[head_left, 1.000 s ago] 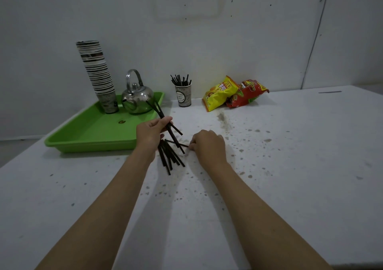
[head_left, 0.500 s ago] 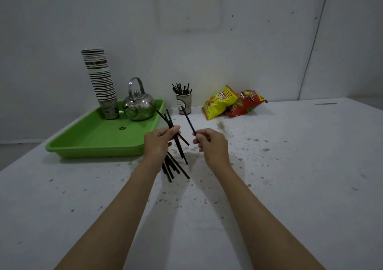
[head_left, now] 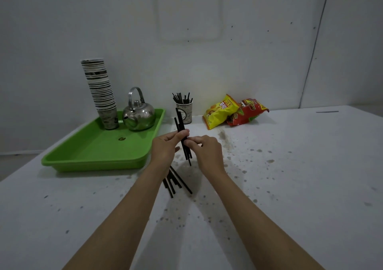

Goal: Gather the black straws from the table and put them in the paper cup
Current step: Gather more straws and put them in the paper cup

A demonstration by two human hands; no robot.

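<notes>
Above the table's middle, my left hand (head_left: 165, 147) grips a small bundle of black straws (head_left: 182, 128), held nearly upright. My right hand (head_left: 207, 151) pinches the same bundle from the right side. Under my hands, several more black straws (head_left: 176, 181) lie in a loose pile on the white table (head_left: 290, 176). The paper cup (head_left: 185, 114) stands near the back wall, behind the bundle, with several black straws sticking out of its top.
A green tray (head_left: 93, 151) at the left holds a tall stack of paper cups (head_left: 100, 91) and a metal kettle (head_left: 139, 115). Two snack bags, yellow (head_left: 219, 111) and red (head_left: 247, 112), lie by the wall to the right of the cup.
My right hand lifted one straw off the table and brought it to the bundle in my left hand. Both hands now meet on the bundle, which stands more upright.
</notes>
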